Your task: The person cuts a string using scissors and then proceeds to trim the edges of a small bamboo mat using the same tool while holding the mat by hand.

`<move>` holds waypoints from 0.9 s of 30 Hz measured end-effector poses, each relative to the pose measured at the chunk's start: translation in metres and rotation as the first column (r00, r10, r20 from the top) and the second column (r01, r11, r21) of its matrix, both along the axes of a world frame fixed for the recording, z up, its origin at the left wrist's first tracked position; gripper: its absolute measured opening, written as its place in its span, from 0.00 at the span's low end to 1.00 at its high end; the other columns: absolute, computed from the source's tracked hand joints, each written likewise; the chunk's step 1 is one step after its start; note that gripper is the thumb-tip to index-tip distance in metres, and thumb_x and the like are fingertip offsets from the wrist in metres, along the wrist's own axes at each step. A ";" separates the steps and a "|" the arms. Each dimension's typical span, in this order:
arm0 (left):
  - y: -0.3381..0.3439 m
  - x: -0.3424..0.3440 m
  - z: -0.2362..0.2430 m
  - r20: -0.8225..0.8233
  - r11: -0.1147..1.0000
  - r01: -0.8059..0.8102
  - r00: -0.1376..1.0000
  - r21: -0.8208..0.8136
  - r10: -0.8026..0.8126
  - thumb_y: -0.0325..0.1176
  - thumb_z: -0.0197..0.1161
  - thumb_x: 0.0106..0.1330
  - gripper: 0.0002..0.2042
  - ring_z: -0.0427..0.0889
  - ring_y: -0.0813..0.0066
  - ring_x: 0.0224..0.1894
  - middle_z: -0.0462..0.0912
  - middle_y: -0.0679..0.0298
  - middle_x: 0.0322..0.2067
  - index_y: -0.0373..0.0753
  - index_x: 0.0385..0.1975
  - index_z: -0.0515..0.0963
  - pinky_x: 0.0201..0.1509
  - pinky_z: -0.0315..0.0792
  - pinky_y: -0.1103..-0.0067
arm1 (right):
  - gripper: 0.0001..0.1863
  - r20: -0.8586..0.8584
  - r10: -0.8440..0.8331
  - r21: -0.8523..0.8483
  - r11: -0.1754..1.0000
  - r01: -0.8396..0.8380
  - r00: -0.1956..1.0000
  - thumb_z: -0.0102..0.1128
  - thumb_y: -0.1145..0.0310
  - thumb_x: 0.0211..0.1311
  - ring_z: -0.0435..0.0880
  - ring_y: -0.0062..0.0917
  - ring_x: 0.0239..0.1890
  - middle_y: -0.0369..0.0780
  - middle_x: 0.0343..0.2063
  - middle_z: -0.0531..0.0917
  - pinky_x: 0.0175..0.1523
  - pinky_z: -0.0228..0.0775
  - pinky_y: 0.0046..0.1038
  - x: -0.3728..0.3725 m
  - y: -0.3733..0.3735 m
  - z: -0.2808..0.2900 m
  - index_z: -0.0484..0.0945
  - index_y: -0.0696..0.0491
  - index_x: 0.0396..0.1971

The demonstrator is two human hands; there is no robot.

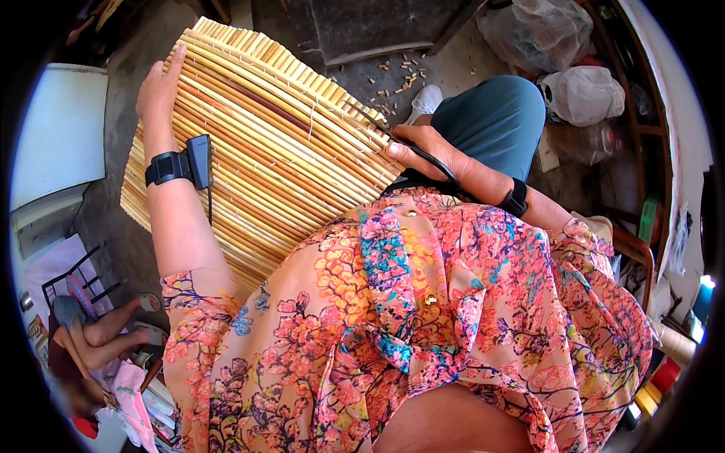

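Note:
A mat of straw-coloured reed stalks (257, 143), tied in rows with thin thread, lies across my lap and slants up to the far left. At its far left edge, my left hand (157, 94) grips the mat, one digit stretched along the top; the rest of the fingers are partly hidden. My right hand (429, 151) is closed around a pair of scissors (441, 167) with black loop handles. The dark blades reach along the right-hand ends of the stalks, close against them. One stalk in the mat is dark brown.
Short cut stalk ends (400, 79) are scattered on the floor beyond my knee. A dark wooden piece of furniture (370, 30) stands at the far side. Plastic bags (581, 94) fill a shelf on the right. Another person (98, 340) sits at the lower left.

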State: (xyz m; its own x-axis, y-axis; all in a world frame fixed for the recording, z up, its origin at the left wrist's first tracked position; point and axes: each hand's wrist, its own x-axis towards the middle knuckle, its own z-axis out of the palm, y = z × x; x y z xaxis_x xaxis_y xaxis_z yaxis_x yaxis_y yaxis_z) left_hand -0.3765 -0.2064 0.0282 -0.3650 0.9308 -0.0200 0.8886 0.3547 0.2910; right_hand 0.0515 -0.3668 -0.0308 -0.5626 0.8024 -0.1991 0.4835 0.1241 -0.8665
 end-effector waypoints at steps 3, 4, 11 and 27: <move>-0.006 0.000 0.008 0.002 0.997 0.010 1.000 -0.080 -0.010 0.76 0.40 0.48 0.46 0.71 0.56 0.54 0.74 0.52 0.49 0.41 0.55 0.67 0.56 0.62 0.66 | 0.32 -0.054 -0.013 -0.001 1.000 0.013 0.998 0.46 0.43 0.60 0.79 0.41 0.31 0.54 0.25 0.78 0.36 0.68 0.34 -0.001 -0.002 -0.002 0.75 0.64 0.33; -0.006 -0.003 0.005 0.002 0.996 0.005 1.000 -0.084 -0.005 0.76 0.40 0.48 0.46 0.71 0.56 0.54 0.74 0.52 0.49 0.41 0.55 0.67 0.56 0.62 0.66 | 0.32 -0.043 -0.012 -0.013 1.000 0.011 0.999 0.47 0.43 0.59 0.79 0.40 0.30 0.54 0.24 0.78 0.36 0.68 0.34 -0.001 -0.002 0.000 0.75 0.64 0.32; -0.013 0.004 0.016 -0.026 1.000 -0.014 1.000 0.000 0.014 0.76 0.40 0.47 0.47 0.71 0.56 0.54 0.73 0.51 0.50 0.40 0.56 0.66 0.57 0.62 0.66 | 0.27 -0.023 0.021 0.031 0.999 -0.020 1.000 0.47 0.49 0.62 0.73 0.26 0.19 0.45 0.15 0.74 0.26 0.63 0.28 0.016 -0.006 0.009 0.74 0.64 0.27; -0.017 0.012 0.020 0.070 0.999 0.011 0.997 0.041 -0.014 0.75 0.41 0.48 0.44 0.73 0.55 0.51 0.76 0.50 0.46 0.40 0.50 0.71 0.54 0.63 0.65 | 0.31 -0.072 0.052 -0.038 0.998 -0.055 0.996 0.45 0.45 0.61 0.79 0.39 0.29 0.54 0.23 0.77 0.35 0.68 0.33 0.012 -0.001 0.013 0.75 0.65 0.31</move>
State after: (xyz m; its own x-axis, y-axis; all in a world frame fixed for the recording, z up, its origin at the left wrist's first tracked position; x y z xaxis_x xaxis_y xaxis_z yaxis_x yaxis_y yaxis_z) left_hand -0.3642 -0.2235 0.0483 -0.3524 0.9358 -0.0077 0.8698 0.3306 0.3664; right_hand 0.0638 -0.3676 -0.0175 -0.6181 0.7632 -0.1884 0.4145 0.1128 -0.9030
